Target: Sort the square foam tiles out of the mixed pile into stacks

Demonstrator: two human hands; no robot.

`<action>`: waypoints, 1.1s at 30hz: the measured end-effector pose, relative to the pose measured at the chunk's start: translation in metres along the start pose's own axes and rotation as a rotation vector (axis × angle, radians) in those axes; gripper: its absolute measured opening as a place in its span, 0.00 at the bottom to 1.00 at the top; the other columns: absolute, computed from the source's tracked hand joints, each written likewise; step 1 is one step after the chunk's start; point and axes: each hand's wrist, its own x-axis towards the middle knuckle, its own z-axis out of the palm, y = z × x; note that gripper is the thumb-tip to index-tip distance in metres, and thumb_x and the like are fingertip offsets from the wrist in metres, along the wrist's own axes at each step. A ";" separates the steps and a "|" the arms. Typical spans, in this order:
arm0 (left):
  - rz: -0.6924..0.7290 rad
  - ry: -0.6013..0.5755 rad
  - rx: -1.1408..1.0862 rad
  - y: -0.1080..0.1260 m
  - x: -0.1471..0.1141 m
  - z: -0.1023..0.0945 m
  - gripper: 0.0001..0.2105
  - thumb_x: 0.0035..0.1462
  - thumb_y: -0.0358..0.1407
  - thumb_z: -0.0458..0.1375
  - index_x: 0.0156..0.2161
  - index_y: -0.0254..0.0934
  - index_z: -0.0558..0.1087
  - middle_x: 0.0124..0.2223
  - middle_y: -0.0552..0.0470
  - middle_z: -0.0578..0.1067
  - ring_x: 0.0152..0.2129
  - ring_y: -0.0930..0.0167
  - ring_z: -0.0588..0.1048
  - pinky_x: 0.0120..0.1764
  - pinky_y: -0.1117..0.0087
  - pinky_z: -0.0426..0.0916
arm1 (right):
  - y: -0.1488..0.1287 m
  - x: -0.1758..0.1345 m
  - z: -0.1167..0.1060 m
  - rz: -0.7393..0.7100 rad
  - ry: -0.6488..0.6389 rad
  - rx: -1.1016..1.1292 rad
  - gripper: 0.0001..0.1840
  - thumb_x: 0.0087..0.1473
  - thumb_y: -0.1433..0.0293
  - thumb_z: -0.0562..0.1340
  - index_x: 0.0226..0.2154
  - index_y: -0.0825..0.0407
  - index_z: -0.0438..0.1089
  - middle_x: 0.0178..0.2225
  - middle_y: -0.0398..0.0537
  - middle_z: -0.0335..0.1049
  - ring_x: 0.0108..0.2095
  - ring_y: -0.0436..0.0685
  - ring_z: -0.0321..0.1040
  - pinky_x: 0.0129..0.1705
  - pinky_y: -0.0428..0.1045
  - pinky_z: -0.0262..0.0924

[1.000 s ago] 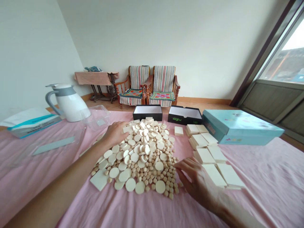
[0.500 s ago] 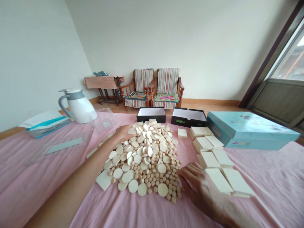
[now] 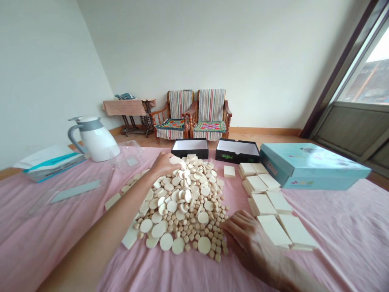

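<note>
A heap of pale wooden discs [image 3: 172, 206] and small wooden cubes [image 3: 190, 227] lies on the pink cloth between my hands. At the far left of the heap, my left hand [image 3: 164, 163] pinches a pale wooden piece [image 3: 175, 160]; blur hides whether it is round or square. My right hand [image 3: 244, 233] rests on the cloth at the heap's near right edge, its fingers stretched out and loosely curved beside the cubes, with nothing seen in them. Square wooden tiles [image 3: 263, 203] are stacked in two columns just right of that hand.
Two black open boxes [image 3: 190, 153] [image 3: 237, 156] stand behind the heap, with a light-blue lidded box [image 3: 316, 178] to their right. On the left are a white jug [image 3: 99, 142], a clear plastic container [image 3: 127, 156] and a tissue pack [image 3: 56, 166]. A single tile stack [image 3: 229, 171] sits near the boxes.
My left hand has risen slightly from the heap, with a pale wooden piece now between its fingers. My right hand has barely moved. The whole view has shifted a little.
</note>
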 end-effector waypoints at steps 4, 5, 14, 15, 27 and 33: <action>-0.021 -0.070 -0.015 0.023 0.010 0.015 0.20 0.43 0.45 0.62 0.41 0.37 0.75 0.40 0.46 0.79 0.38 0.60 0.77 0.37 0.69 0.69 | 0.000 0.000 -0.002 -0.013 0.004 -0.023 0.10 0.60 0.76 0.52 0.30 0.52 0.66 0.26 0.45 0.65 0.29 0.54 0.60 0.34 0.50 0.52; -0.033 -0.070 -0.014 0.025 0.011 0.018 0.22 0.42 0.44 0.63 0.43 0.37 0.73 0.41 0.46 0.79 0.38 0.60 0.77 0.37 0.68 0.69 | 0.000 0.001 -0.003 -0.015 0.004 -0.027 0.10 0.60 0.76 0.52 0.30 0.52 0.66 0.26 0.45 0.65 0.29 0.54 0.60 0.34 0.50 0.52; -0.041 0.001 -0.085 0.028 0.017 0.031 0.16 0.43 0.36 0.64 0.41 0.41 0.73 0.44 0.51 0.78 0.42 0.62 0.76 0.42 0.70 0.67 | -0.001 0.002 -0.005 -0.001 -0.050 -0.057 0.10 0.58 0.78 0.53 0.27 0.52 0.63 0.27 0.45 0.65 0.29 0.52 0.59 0.35 0.49 0.52; -0.053 0.013 -0.100 0.027 0.017 0.030 0.14 0.43 0.35 0.63 0.39 0.40 0.74 0.43 0.50 0.79 0.41 0.62 0.76 0.42 0.70 0.67 | -0.001 0.001 -0.005 -0.001 -0.052 -0.059 0.10 0.58 0.78 0.53 0.27 0.52 0.63 0.26 0.44 0.65 0.29 0.52 0.59 0.35 0.49 0.52; -0.114 0.140 -0.503 0.037 0.005 0.007 0.15 0.53 0.40 0.55 0.45 0.34 0.69 0.44 0.45 0.76 0.41 0.62 0.75 0.40 0.64 0.71 | -0.003 0.000 -0.004 -0.027 -0.051 -0.048 0.10 0.60 0.77 0.52 0.29 0.52 0.63 0.27 0.45 0.65 0.29 0.52 0.59 0.37 0.49 0.50; 0.113 -0.296 -0.789 0.079 -0.027 0.022 0.21 0.47 0.48 0.62 0.39 0.31 0.72 0.36 0.48 0.77 0.29 0.67 0.76 0.27 0.70 0.72 | -0.001 0.000 -0.005 -0.031 -0.021 -0.065 0.10 0.60 0.76 0.53 0.27 0.51 0.60 0.26 0.44 0.64 0.28 0.52 0.56 0.36 0.48 0.49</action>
